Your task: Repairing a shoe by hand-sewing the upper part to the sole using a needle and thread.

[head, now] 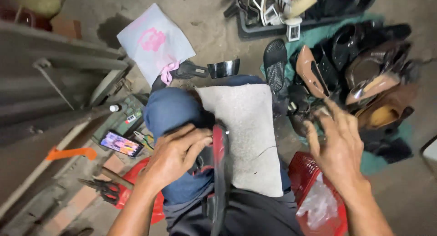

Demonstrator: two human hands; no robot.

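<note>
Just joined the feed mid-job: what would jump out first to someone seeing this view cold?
First, the left hand gripping a red-and-black shoe against a grey pad on the person's lap, centre frame. The right hand is blurred, fingers spread and holding nothing, near a heap of shoes at upper right. Lower down, a red basket sits by the right forearm, and a lit phone glows at left.

Your view is dim and evenly lit, with soft shadows and no hard glare. Your right hand (339,147) at 3 o'clock is smeared by motion blur. The phone (121,143) at 9 o'clock glows brightest. Edges bow outward, and the shoes (364,76) at 2 o'clock look soft.
</note>
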